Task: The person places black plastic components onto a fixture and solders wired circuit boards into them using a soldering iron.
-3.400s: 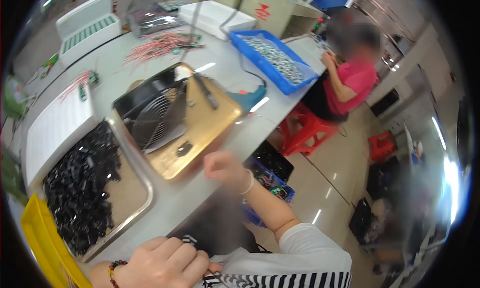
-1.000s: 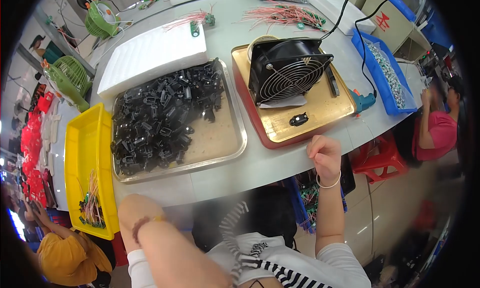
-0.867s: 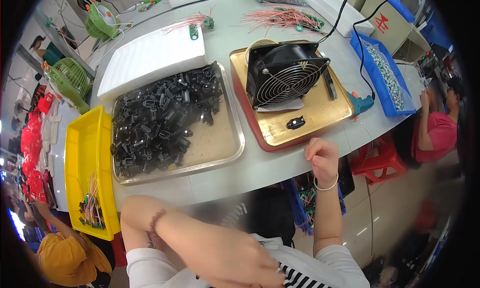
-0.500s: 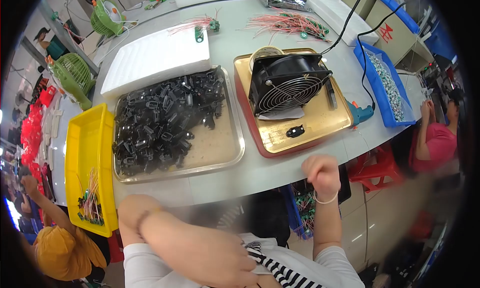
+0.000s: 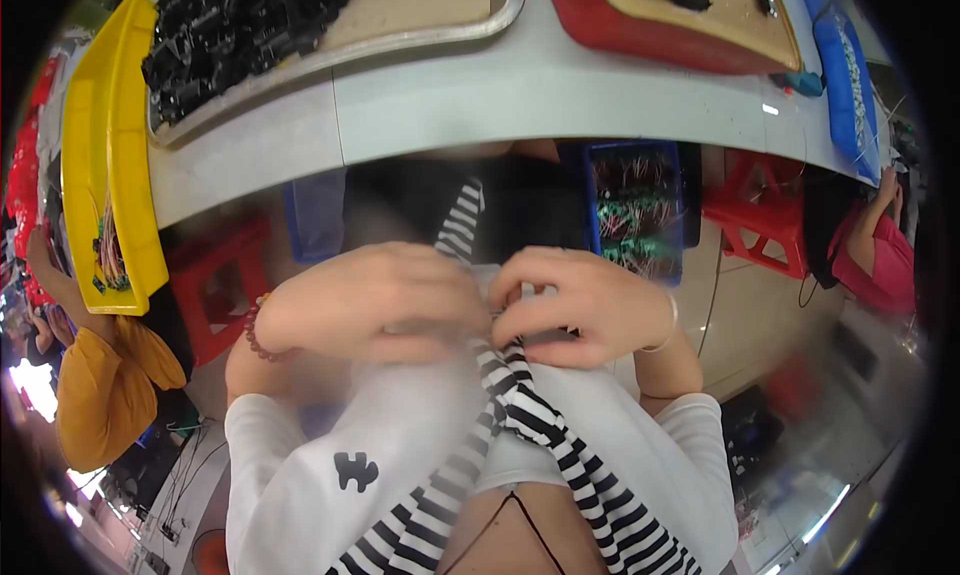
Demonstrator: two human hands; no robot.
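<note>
A black-and-white striped tie (image 5: 530, 405) lies knotted at the front of my white shirt, its loose end (image 5: 462, 220) sticking out beyond my hands. My left hand (image 5: 375, 300), with a beaded bracelet at the wrist, is curled closed at the tie just above the knot; its fingertips are blurred. Facing it, my right hand (image 5: 590, 310) has its fingers bent round the striped fabric, and a pale band circles that wrist. The fingertips of the two hands almost meet. Part of the tie is hidden beneath them.
Past my hands runs the table edge (image 5: 420, 125), carrying a metal tray (image 5: 440, 40) of black plastic parts, a yellow bin (image 5: 85, 175) and a red tray (image 5: 640, 45). Below are a blue crate (image 5: 590, 205) of wired boards and red stools (image 5: 765, 215). Co-workers sit on both sides.
The view has tipped down towards my chest. My right hand has come from near the table edge to the tie and closed on it. My left hand has shifted up to the tie beside it.
</note>
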